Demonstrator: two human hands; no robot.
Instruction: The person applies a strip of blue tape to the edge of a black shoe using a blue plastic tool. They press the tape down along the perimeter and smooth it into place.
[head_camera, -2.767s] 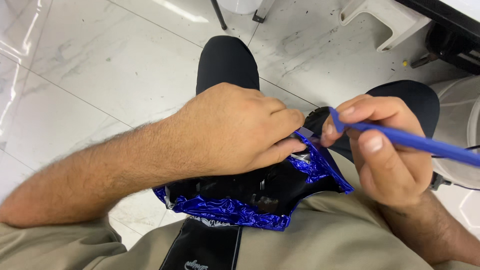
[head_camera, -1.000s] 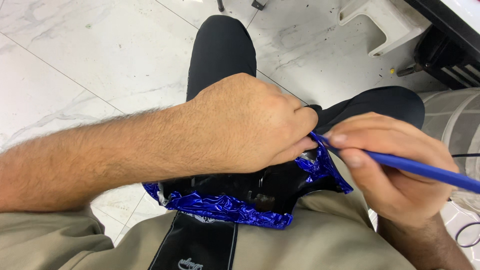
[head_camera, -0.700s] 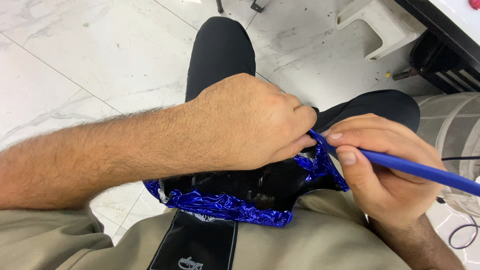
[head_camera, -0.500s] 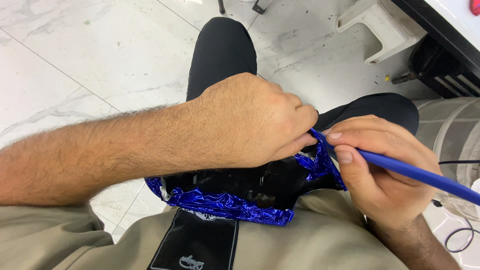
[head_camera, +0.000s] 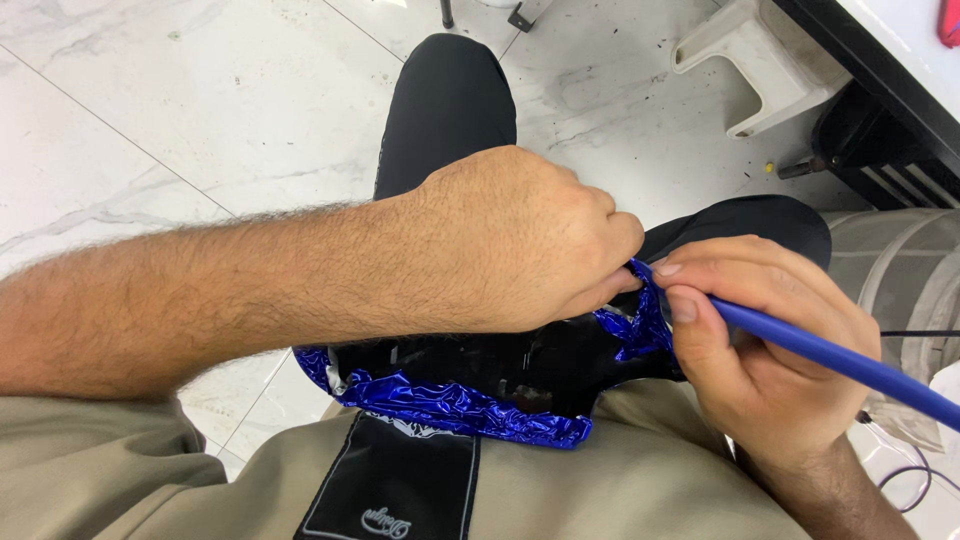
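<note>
Nearest the camera: tan shirt front with a black sewn patch (head_camera: 390, 480), seated person looking down at own lap.

On the lap lay a black object wrapped in shiny blue foil (head_camera: 450, 405), crumpled along its near edge and up its right end. What the object was could not be told; most of it sat under the hand. Its long axis ran left to right across the thighs, right end tipped slightly away from the body.

Left hand (head_camera: 510, 240) was curled down over the top of the object, fingers closed and pinching at the foil's upper right corner. Right hand (head_camera: 760, 350) was closed around a blue rod-like tool (head_camera: 830, 355), held like a pen. The tool's long axis ran from lower right up to the left, tip pointing into the foil corner just beside the left fingertips; the tip itself was hidden.

Handling, as judged: foil looked thin, light, slick, easily torn or creased, so pinching an edge suits better than pulling. The black body seemed stiffer, best steadied from above. The tool looked rigid and light, gripped near the working end.

Beyond: black trouser legs (head_camera: 445, 110), pale marble floor tiles (head_camera: 200, 110), a white plastic stool (head_camera: 745, 55) upper right, a clear ribbed container (head_camera: 900, 270) at the right edge.
</note>
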